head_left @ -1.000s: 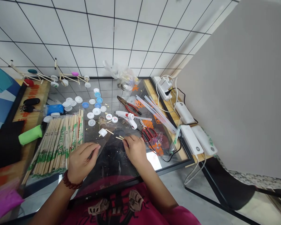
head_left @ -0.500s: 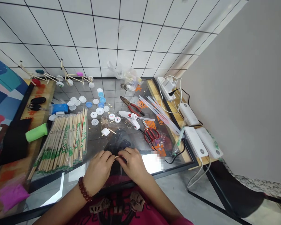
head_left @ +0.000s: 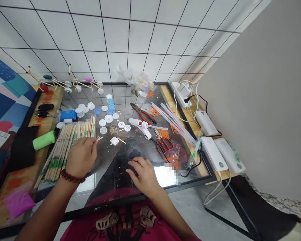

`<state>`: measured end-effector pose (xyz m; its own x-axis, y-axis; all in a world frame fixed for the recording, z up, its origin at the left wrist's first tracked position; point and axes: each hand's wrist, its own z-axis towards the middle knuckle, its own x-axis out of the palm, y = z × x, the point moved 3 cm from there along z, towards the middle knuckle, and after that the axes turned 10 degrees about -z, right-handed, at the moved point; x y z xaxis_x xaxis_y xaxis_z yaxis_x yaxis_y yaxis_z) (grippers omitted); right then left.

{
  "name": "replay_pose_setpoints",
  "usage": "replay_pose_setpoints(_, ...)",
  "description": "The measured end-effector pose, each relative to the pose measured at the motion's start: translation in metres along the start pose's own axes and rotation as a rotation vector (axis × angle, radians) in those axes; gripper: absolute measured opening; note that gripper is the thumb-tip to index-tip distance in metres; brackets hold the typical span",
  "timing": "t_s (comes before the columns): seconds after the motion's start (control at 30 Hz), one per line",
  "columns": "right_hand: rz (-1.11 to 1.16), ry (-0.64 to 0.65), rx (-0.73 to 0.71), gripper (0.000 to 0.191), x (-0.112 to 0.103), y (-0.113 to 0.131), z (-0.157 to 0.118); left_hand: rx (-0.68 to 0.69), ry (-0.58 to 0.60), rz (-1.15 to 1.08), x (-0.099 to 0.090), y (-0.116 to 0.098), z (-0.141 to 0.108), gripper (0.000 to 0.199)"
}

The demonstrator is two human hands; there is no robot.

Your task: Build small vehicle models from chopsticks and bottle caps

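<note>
My left hand [head_left: 80,156] is over the near right part of the packaged wooden chopsticks [head_left: 61,145]. It pinches a short piece of wooden stick [head_left: 99,138], whose end sticks out past the fingertips. My right hand [head_left: 143,175] rests low over the glass tabletop, thumb and fingers apart, holding nothing. Between and beyond the hands lies a white cap piece with short sticks [head_left: 114,141]. Further back are several white and blue bottle caps [head_left: 108,118], a white glue gun [head_left: 140,125] and two caps with printed tops [head_left: 124,126].
Pliers [head_left: 142,113], red-handled scissors [head_left: 165,145] and clear glue sticks [head_left: 175,124] lie right of centre. Stick-and-cap models [head_left: 86,82] stand at the back left. A power strip [head_left: 182,95] and white power banks [head_left: 214,154] line the right side. Green clay [head_left: 43,140] is at left.
My hands have parted. The left has moved left and forward with the short stick; the right has let go of it, its fingers now apart. The view has shifted slightly.
</note>
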<state>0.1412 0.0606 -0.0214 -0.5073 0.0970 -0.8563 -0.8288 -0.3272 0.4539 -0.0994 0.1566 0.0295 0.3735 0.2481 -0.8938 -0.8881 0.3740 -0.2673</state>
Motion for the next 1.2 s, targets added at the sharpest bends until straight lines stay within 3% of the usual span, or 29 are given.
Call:
replay_pose_setpoints(0.1,0.010,0.001,-0.007,0.018,0.000,0.000,-0.001,-0.060,0.140,0.047,0.019,0.003,0.021,0.027)
replay_pose_setpoints(0.2,0.008,0.006,-0.012,0.018,-0.001,0.001,-0.001,-0.096,0.245,0.085,0.029,0.000,0.025,0.031)
replay_pose_setpoints(0.4,-0.006,0.001,-0.006,0.018,-0.002,0.000,-0.001,-0.198,0.153,0.140,0.003,0.022,0.008,0.039)
replay_pose_setpoints(0.53,0.007,0.000,-0.019,0.017,-0.001,0.000,0.000,-0.382,0.311,0.175,-0.007,0.039,-0.002,0.040)
replay_pose_setpoints(0.67,-0.005,0.003,-0.024,0.015,0.002,-0.001,0.000,-0.504,0.400,0.119,-0.008,0.039,0.001,0.035)
replay_pose_setpoints(0.87,-0.028,0.012,-0.016,0.015,0.004,0.000,-0.002,-0.546,0.409,0.088,-0.012,0.038,0.002,0.032)
replay_pose_setpoints(1.03,-0.059,-0.020,-0.034,0.016,0.003,0.001,-0.003,-0.615,0.312,0.004,-0.019,0.043,-0.005,0.034)
replay_pose_setpoints(1.2,-0.067,-0.031,-0.043,0.015,0.003,0.002,-0.002,-0.494,0.190,0.022,-0.019,0.036,-0.010,0.032)
